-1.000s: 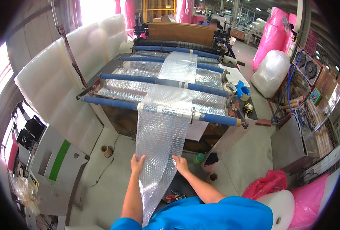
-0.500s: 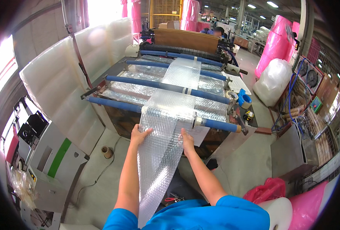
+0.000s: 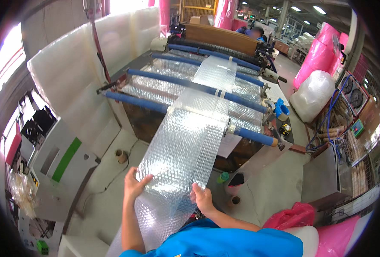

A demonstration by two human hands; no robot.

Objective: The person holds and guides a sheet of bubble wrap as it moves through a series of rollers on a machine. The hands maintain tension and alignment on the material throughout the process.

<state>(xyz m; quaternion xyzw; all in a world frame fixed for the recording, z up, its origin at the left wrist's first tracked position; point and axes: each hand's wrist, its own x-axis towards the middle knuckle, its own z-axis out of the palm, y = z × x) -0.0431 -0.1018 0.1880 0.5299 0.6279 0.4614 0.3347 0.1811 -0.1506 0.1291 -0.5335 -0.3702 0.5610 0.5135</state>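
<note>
Change since earlier: both hands sit lower on the bubble wrap strip point(image 3: 185, 145) than half a second ago, when they gripped it just under the front roller; more of the strip now hangs free between roller and hands.
Left hand: the left hand point(image 3: 134, 183) closes on the strip's left edge at about 7 o'clock in the view, thumb on the near face and fingers curled behind the film.
Right hand: the right hand point(image 3: 202, 199) pinches the strip's right edge at about 6 o'clock, fingers folded over the film, slightly lower than the other hand.
Strip path: the clear bubbled film runs from the far end of the machine at 12 o'clock, over the blue rollers, drops off the front blue roller point(image 3: 250, 136) and hangs down between the two hands, then on past the blue shirt point(image 3: 237, 242).
Machine: the roller frame point(image 3: 125, 81) carries several blue bars with a wider bubble sheet lying beneath the narrow strip.
Left side: white padded panels point(image 3: 70, 73) lean beside the machine at 10 o'clock; a grey cabinet with a green stripe point(image 3: 65, 159) stands at 8 o'clock.
Floor: a small cardboard core point(image 3: 121, 156) stands on the concrete near the left hand; a green-capped bottle point(image 3: 223, 177) stands near the right hand.
Right side: a bulging clear sack point(image 3: 313, 95) and a pink film roll point(image 3: 322, 55) are at 2 o'clock; a crumpled pink bag point(image 3: 290, 216) lies at 4 o'clock.
</note>
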